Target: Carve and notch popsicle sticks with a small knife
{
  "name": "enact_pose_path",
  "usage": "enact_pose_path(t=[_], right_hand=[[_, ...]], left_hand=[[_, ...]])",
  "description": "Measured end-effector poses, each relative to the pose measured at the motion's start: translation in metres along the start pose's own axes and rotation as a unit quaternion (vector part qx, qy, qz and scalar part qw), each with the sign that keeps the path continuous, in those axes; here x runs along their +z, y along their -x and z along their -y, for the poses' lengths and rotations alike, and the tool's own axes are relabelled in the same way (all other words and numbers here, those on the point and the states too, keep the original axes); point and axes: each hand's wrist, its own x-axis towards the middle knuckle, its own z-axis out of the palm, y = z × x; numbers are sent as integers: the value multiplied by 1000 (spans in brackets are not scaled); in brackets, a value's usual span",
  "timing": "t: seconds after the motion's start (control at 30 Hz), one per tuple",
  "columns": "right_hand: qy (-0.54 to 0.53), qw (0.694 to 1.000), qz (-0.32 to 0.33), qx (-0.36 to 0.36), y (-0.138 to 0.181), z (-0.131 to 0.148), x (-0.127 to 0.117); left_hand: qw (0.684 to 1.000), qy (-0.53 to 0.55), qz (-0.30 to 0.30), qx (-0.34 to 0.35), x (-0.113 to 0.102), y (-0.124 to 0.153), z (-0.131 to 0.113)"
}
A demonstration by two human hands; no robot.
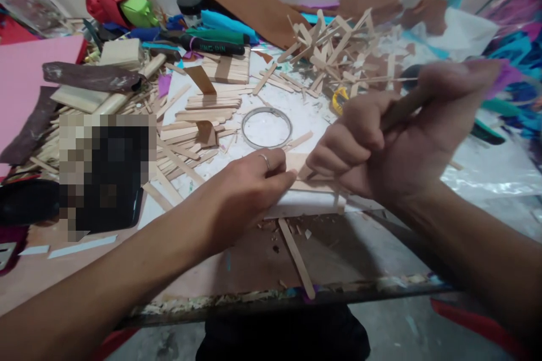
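My left hand (258,180), with a ring on one finger, is closed, its fingertips pressed onto a flat piece of light wood (296,161) on the table. Close by on the right, my right hand (364,141) is wrapped round a brownish stick (404,111); its lower end is hidden by the fingers. Just beyond my left hand lies a round metal ring (266,127). A single craft stick (296,259) points toward the table's front edge, below the wood, among small chips.
Piles of craft sticks (339,45) lie at the back and left. A black phone (114,180) rests at the left. Markers (215,43), brown sheets (249,14) and a yellow tape measure-like item (340,100) sit farther back. Plastic wrap (508,163) covers the right.
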Motion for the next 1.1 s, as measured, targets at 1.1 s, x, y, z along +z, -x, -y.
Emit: enact_pose_path(t=[1.1], right_hand=[[50,998,24,16,1,-1,15]], left_hand=[[973,168,1,-160,3,-7,-10]])
